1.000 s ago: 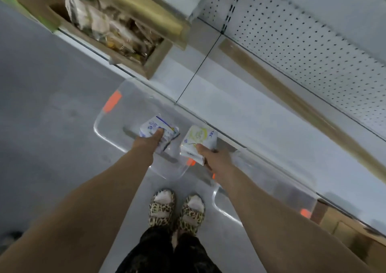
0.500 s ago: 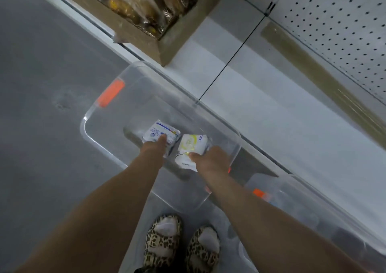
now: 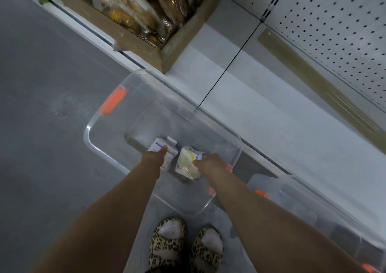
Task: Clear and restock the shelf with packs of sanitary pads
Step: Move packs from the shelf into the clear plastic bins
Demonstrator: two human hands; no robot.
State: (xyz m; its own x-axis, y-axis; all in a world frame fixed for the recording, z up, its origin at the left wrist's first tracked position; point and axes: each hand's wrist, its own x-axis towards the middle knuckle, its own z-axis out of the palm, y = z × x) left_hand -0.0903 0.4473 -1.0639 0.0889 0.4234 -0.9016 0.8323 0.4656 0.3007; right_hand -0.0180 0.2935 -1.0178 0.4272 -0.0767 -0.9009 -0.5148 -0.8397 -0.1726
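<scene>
Left hand [image 3: 155, 157] grips blue-striped pack [image 3: 170, 155], right hand [image 3: 211, 164] grips yellow pack [image 3: 186, 162], both inside clear bin [image 3: 87, 133]; fingertips hidden, print blurred.

Dim, flat, cool light; soft focus throughout, motion blur and wide-angle bending toward the edges.

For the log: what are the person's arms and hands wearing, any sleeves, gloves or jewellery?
Both are bare: no sleeve on the left forearm or right forearm as far as the frame shows, no gloves on the left hand or right hand, no watch or bracelet. Rings: fingers too hidden to tell.
</scene>
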